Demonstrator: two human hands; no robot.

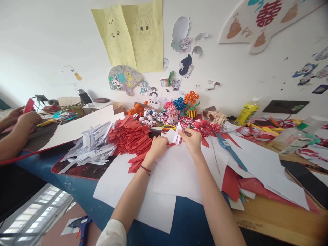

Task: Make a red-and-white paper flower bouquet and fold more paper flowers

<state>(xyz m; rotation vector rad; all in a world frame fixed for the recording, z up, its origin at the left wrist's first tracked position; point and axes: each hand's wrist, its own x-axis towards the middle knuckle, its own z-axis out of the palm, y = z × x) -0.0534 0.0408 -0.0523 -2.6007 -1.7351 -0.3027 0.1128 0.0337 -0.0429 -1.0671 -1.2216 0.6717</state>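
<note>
My right hand (192, 139) pinches a small stack of folded white and red paper pieces (177, 136) upright between thumb and fingers. Just left of it, my left hand (158, 147) is closed, with a red folded paper piece (171, 145) showing at its fingertips. Both hands are over white paper sheets (179, 174). By the left wrist lies a large pile of red folded paper pieces (132, 136). Farther left is a heap of white folded paper pieces (92, 145).
Paper flowers (191, 99) and red-and-white paper balls (151, 118) line the wall. On the right are a blue watch (232, 150), a yellow bottle (247, 111) and a black phone (306, 181). At far left, another person's hands (27, 116) hold red paper. Blue-handled scissors (84, 230) lie below.
</note>
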